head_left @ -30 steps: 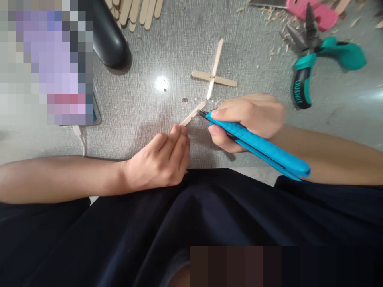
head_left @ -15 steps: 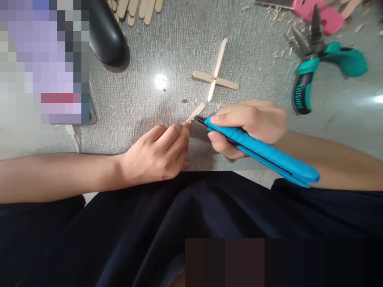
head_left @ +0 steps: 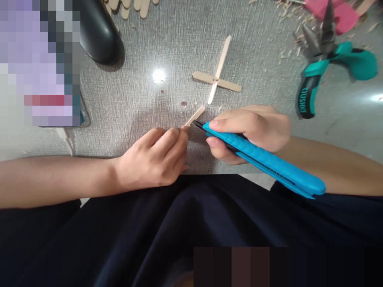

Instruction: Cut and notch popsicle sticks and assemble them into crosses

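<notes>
My left hand (head_left: 158,153) is closed on a wooden popsicle stick (head_left: 197,114), whose rounded far end sticks out past the fingertips toward the upper right. The rest of that stick is hidden under the fingers. In my right hand (head_left: 249,129) is a blue utility knife (head_left: 269,157), gripped near its front. The knife's black tip meets the side of the stick just beyond my left fingers. Above the hands, two popsicle sticks (head_left: 229,84) lie crossed on the grey table.
Pliers with teal and black handles (head_left: 317,71) lie open at the upper right, near a pink-handled tool (head_left: 348,20) and wood shavings (head_left: 283,56). At the upper left are a black rounded object (head_left: 103,38), several popsicle sticks (head_left: 143,8) and a white cable (head_left: 69,143) beside a blurred-out device.
The view has shifted slightly, so the things on the table sit a little differently. My left hand still holds the stick, and the knife tip stays against it.
</notes>
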A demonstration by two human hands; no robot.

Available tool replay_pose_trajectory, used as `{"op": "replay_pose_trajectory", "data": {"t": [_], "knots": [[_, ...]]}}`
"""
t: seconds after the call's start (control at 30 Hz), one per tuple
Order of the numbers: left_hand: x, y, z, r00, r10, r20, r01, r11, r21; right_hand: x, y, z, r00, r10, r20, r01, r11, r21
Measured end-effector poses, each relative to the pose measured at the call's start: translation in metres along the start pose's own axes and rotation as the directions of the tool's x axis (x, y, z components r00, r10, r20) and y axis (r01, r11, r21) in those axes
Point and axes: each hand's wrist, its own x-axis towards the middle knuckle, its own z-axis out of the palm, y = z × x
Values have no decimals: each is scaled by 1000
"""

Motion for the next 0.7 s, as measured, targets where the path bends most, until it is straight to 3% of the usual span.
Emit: {"op": "replay_pose_trajectory", "data": {"t": [0.2, 0.47, 0.7], "knots": [[1, -1, 3, 999, -5, -53, 4, 1000, -12, 1, -2, -2, 1000, -17, 2, 17, 999, -29], [-4, 3, 7, 999, -23, -40, 22, 1000, -21, 3, 3, 1, 997, -74, -38, 74, 997, -16], [2, 0, 2, 999, -6, -47, 6, 1000, -18, 2, 1, 0, 999, -48, -3, 48, 999, -1]]}}
